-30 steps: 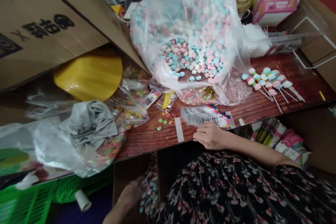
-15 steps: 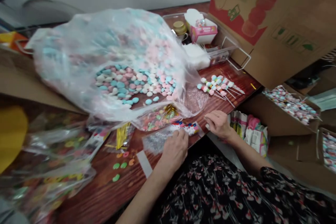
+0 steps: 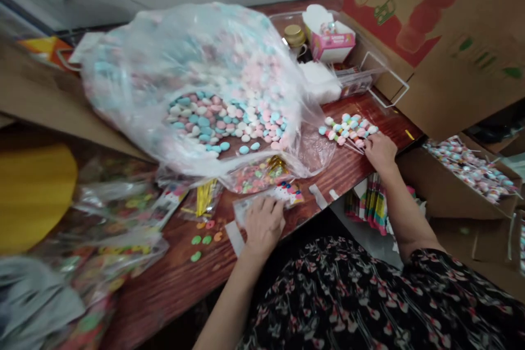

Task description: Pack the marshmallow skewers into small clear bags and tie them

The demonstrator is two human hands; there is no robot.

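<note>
My left hand (image 3: 264, 224) lies on a clear printed plastic bag (image 3: 289, 192) near the table's front edge, with its fingers bent and closed on it; the fingertips are partly hidden. My right hand (image 3: 381, 153) has reached the pile of marshmallow skewers (image 3: 346, 129) at the right of the table. Its fingers are closed at the white sticks of that pile. Behind my hands stands a large open plastic bag of pink, blue and white marshmallows (image 3: 205, 117). A small bag of ring-shaped candies (image 3: 254, 175) lies in front of it.
Loose candy rings (image 3: 196, 240), a packet of gold twist ties (image 3: 205, 197) and a white strip (image 3: 234, 238) lie to the left. A clear tray (image 3: 283, 24) with a pink box (image 3: 332, 46) stands behind. Cardboard boxes (image 3: 463, 186) at right hold skewers.
My left hand came up from below the table onto the printed plastic bag. My right hand left that bag and moved right to the skewers. The view swung right.
</note>
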